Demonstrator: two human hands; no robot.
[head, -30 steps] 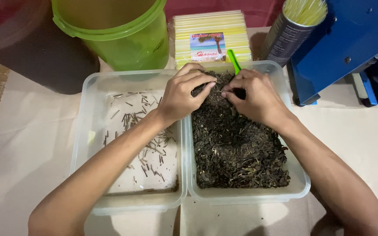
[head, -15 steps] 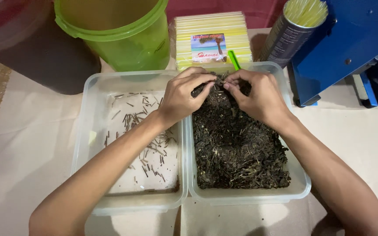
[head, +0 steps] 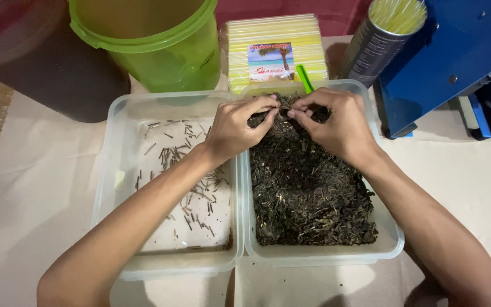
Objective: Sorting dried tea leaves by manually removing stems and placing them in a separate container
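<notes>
Dried leaves (head: 308, 193): dark brown-black, crumbled, mixed with pale stem bits; they fill the right tub (head: 390, 239), a clear plastic box, heaped highest at its far end.

Left hand (head: 235, 128): over the far end of the heap, thumb and fingers pinched together on a small bit of leaf or stem.

Right hand (head: 336, 122): opposite, fingertips pinched together close to the left hand's; whether both grips share one piece cannot be told.

Left tub (head: 115, 182): clear, touching the right tub's side; holds scattered short brown stems (head: 191, 176) on a pale bottom.

Green scoop (head: 303, 77): handle sticking up at the right tub's far rim.

Surface (head: 35, 187): covered in beige cloth. Behind the tubs stand a green bucket (head: 154, 40), a dark container (head: 41, 62), a pack of yellow straws (head: 274, 48), and a can (head: 379, 40) of straws. A blue machine (head: 456, 57) sits at far right.
</notes>
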